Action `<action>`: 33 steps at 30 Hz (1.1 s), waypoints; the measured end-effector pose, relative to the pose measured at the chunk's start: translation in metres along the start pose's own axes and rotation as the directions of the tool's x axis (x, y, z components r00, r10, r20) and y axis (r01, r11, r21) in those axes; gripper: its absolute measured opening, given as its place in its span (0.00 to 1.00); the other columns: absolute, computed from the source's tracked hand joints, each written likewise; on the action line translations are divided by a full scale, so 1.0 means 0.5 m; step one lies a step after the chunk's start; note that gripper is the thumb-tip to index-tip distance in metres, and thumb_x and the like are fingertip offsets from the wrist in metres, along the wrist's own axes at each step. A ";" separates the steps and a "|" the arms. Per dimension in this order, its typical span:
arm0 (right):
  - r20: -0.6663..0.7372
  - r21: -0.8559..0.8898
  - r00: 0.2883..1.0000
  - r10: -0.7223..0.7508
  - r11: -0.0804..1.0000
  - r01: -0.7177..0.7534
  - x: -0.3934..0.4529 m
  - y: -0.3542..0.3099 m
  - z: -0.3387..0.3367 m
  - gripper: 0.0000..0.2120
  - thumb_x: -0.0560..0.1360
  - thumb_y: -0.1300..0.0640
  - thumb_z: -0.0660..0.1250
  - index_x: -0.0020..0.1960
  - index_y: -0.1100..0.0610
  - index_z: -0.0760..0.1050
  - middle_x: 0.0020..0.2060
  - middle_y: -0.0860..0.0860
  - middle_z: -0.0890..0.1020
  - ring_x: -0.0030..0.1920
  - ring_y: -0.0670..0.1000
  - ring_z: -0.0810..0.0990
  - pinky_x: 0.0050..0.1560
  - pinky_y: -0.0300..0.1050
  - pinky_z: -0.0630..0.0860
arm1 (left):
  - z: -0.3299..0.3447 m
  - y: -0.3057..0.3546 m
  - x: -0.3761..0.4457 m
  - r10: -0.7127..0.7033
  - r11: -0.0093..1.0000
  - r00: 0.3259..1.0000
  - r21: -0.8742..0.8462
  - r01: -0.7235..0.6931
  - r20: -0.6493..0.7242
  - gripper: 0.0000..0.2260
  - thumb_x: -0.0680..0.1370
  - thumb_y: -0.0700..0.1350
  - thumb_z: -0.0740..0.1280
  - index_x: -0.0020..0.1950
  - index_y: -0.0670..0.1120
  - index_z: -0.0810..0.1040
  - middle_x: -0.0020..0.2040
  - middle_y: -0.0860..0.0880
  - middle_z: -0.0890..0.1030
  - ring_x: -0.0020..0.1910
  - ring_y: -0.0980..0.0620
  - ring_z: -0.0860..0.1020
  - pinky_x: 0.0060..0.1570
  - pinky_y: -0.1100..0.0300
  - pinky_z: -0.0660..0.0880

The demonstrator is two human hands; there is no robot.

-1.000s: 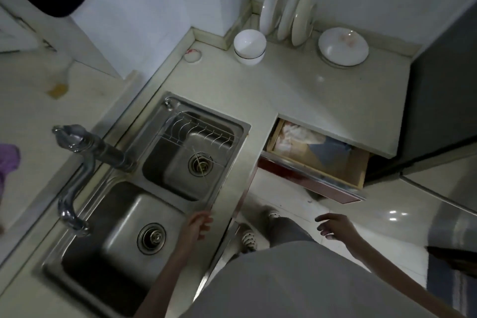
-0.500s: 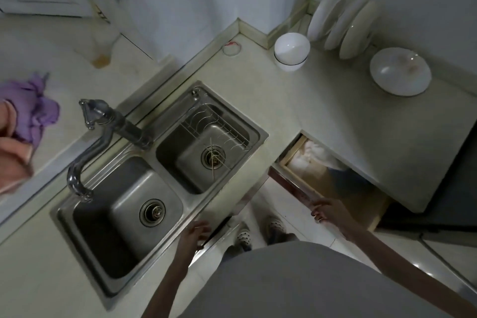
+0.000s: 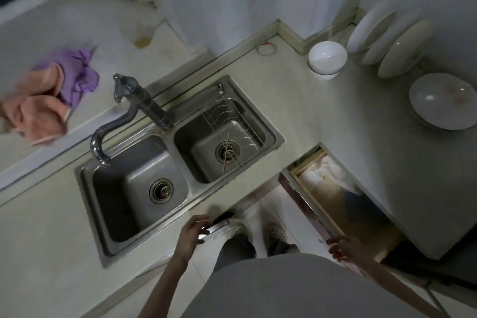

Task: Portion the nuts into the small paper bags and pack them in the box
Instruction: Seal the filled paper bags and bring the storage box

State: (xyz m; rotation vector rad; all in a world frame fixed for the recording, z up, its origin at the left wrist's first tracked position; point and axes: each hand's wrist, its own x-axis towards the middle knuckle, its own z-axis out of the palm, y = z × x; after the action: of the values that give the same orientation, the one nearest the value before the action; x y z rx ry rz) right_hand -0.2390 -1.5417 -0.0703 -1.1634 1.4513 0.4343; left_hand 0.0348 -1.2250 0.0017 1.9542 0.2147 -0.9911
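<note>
Two hands are in view; the left hand (image 3: pixel 192 233) has its fingers curled over a shiny metal handle (image 3: pixel 214 228) at the front edge of the counter (image 3: pixel 304 111), gripping it, though what the handle belongs to lies hidden under the counter lip; the right hand (image 3: pixel 344 249) rests its fingers on the near end of the front panel of an open drawer (image 3: pixel 307 204), and how tightly they curl round that edge I cannot tell. The drawer runs long from just ahead of the right hand away toward the counter's inner corner, its mouth facing up; inside lie pale, crumpled wrappings (image 3: pixel 322 173) at the far end and something dark blue (image 3: pixel 353 196) nearer the hand; whether these are the paper bags cannot be told, and neither nuts nor box can be made out.

Ahead of the left hand sits a steel sink (image 3: pixel 85 175) with two basins, each with one drain, and one tap (image 3: pixel 129 100) curving over the nearer basin; one wire rack (image 3: pixel 232 116) hangs in the farther basin. Far ahead of the right hand: one upturned white bowl (image 3: pixel 327 58), three plates (image 3: pixel 397 51) standing on edge against the wall, one stack of plates (image 3: pixel 442 100) lying flat. Far to the left of the left hand lie two cloths, one purple (image 3: pixel 80 72), one peach (image 3: pixel 33 111), blurred. Between the hands the floor (image 3: pixel 265 212) is open, with two shoes (image 3: pixel 276 231) on it; the bare stretch of counter lies between sink and bowl.
</note>
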 end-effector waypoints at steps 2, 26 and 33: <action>0.041 -0.045 0.999 -0.030 0.998 0.032 0.004 -0.019 0.009 0.10 0.76 0.72 0.57 0.46 0.70 0.78 0.34 0.62 0.79 0.31 0.56 0.75 0.32 0.44 0.70 | -0.009 -0.018 -0.023 0.002 0.999 0.999 -0.039 -0.004 -0.045 0.09 0.81 0.39 0.59 0.55 0.44 0.78 0.48 0.46 0.84 0.45 0.47 0.80 0.46 0.54 0.71; 0.577 -0.685 0.791 -0.206 0.406 0.605 -0.192 -0.198 0.588 0.12 0.72 0.74 0.60 0.40 0.65 0.80 0.22 0.55 0.77 0.23 0.51 0.73 0.26 0.37 0.66 | -0.128 -0.543 -0.452 -0.453 0.686 0.733 -0.724 -0.078 -0.508 0.10 0.82 0.38 0.58 0.54 0.45 0.78 0.48 0.45 0.84 0.43 0.48 0.79 0.38 0.58 0.71; 0.776 -0.602 0.622 -0.104 0.169 0.780 -0.356 -0.091 0.851 0.14 0.70 0.75 0.60 0.39 0.61 0.80 0.26 0.57 0.79 0.28 0.53 0.74 0.25 0.37 0.68 | -0.133 -0.731 -0.579 -0.635 0.502 0.625 -0.857 -0.112 -0.454 0.11 0.81 0.36 0.57 0.51 0.45 0.78 0.44 0.46 0.83 0.39 0.49 0.77 0.36 0.60 0.68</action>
State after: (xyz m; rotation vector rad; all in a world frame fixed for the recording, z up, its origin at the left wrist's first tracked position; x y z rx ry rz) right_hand -0.0035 -1.1478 -0.0066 -2.0873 0.0048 1.1466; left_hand -0.3030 -0.8974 -0.0104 1.2474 1.3122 -0.0687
